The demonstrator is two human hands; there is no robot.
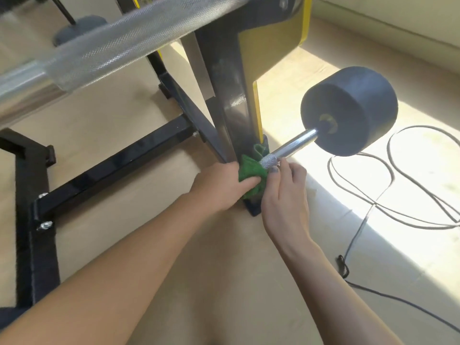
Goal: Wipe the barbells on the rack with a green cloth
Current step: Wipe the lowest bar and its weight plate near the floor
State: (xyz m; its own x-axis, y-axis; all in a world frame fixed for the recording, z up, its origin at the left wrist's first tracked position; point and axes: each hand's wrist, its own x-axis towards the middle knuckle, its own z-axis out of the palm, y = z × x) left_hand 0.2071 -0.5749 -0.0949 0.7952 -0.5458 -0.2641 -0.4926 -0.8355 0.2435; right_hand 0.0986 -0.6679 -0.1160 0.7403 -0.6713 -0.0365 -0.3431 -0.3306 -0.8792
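A low barbell [296, 144] rests at the foot of the black and yellow rack [236, 100], its chrome shaft ending in a black round weight [348, 113] at the right. A green cloth [250, 170] is bunched around the shaft's knurled part beside the rack post. My left hand [221, 185] presses on the cloth from the left. My right hand [286, 192] pinches the cloth's right edge under the shaft. A second barbell [104, 48], knurled and blurred, crosses the upper left close to the camera.
The rack's black base bars [112, 168] spread over the beige floor at the left. A grey cable [398, 195] loops on the sunlit floor at the right, and a black cord [373, 290] runs to the lower right. A pale wall stands at the top right.
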